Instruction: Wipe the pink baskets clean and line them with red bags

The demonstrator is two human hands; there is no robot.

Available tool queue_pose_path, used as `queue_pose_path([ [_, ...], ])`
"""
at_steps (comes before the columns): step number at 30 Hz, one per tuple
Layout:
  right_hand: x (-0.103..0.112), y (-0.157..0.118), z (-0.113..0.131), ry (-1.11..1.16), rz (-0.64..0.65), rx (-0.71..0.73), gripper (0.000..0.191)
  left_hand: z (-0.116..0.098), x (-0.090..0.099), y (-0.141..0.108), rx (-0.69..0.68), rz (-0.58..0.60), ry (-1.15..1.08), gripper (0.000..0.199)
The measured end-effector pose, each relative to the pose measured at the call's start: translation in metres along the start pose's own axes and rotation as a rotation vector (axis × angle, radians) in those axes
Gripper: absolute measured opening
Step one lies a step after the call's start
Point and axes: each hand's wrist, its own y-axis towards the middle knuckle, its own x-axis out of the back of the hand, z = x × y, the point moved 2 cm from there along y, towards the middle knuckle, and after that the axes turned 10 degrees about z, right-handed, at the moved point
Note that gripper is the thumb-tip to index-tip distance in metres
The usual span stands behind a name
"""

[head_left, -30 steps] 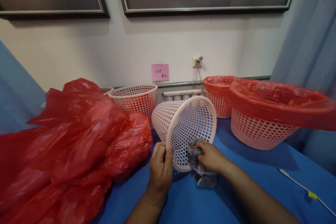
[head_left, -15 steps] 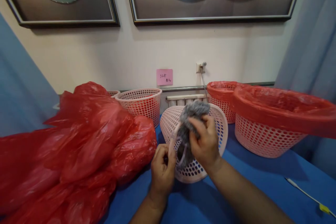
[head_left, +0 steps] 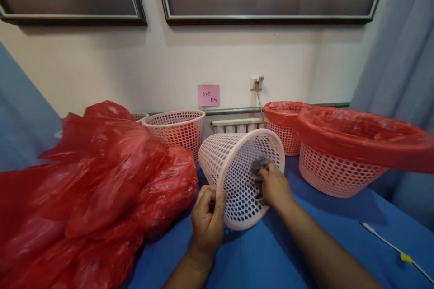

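Note:
A pale pink plastic basket [head_left: 217,156] with a perforated wall lies tipped on its side, its mouth facing me. My left hand [head_left: 208,216] grips the basket's rim at the lower left, thumb on the outer edge. Inside the mouth, my right hand [head_left: 276,186] is closed around a grey cloth [head_left: 259,165] and holds it by the inner right wall. The fingertips of that hand are partly hidden by the cloth.
A heap of red plastic bags [head_left: 111,180] covers the left side of the blue table [head_left: 244,262]. Behind stands another pink basket [head_left: 190,133]. Two red-lined baskets, a large one [head_left: 342,174] and a smaller one [head_left: 283,133], stand right. A white cable [head_left: 386,241] lies front right.
My right hand has moved the grey cloth from the basket's left rim to its inner right wall. My left hand still grips the rim. The view has shifted slightly.

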Motion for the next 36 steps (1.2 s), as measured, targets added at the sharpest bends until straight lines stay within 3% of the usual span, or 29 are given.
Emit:
queue_pose_path([
  [2,-0.011,-0.003,0.013,0.05,0.11,0.051,0.034,0.001,0.0,0.001,-0.004,0.002,-0.002,0.029],
  [6,-0.032,-0.021,0.047,0.226,0.325,0.218,0.042,0.002,0.001,0.001,-0.009,0.002,0.0,0.029],
  [8,-0.034,-0.034,0.067,0.513,0.411,0.256,0.039,0.002,0.002,0.0,-0.011,-0.009,0.007,0.028],
  [10,-0.026,-0.043,0.083,1.017,0.435,0.201,0.032,0.002,0.002,0.0,-0.015,-0.015,0.017,0.029],
  [12,-0.008,-0.044,0.093,1.519,0.334,0.116,0.033,0.001,0.002,-0.001,-0.019,-0.006,0.026,0.031],
  [15,0.026,-0.024,0.086,1.805,0.019,0.103,0.038,0.0,0.001,-0.001,-0.023,0.01,0.039,0.034],
  [18,0.05,0.005,0.05,1.608,-0.356,0.126,0.03,0.001,0.001,0.0,-0.024,0.012,0.049,0.034],
  [20,0.055,0.015,0.02,1.136,-0.637,0.029,0.031,0.001,0.002,0.0,-0.023,0.013,0.054,0.034],
  [22,0.049,0.017,-0.006,0.96,-0.69,-0.033,0.03,0.0,0.002,0.001,-0.022,0.012,0.057,0.033],
  [24,0.038,0.013,-0.021,0.854,-0.612,-0.049,0.025,-0.001,0.003,0.001,-0.021,0.009,0.058,0.034],
  [28,0.006,0.003,-0.016,0.706,-0.251,-0.012,0.024,-0.003,0.003,0.002,-0.024,0.011,0.057,0.033],
  [33,-0.029,-0.014,0.032,0.762,0.186,0.147,0.033,-0.005,0.002,0.002,-0.039,0.013,0.058,0.031],
  [36,-0.033,-0.028,0.063,0.944,0.311,0.241,0.037,-0.005,0.001,0.001,-0.048,0.02,0.056,0.03],
])
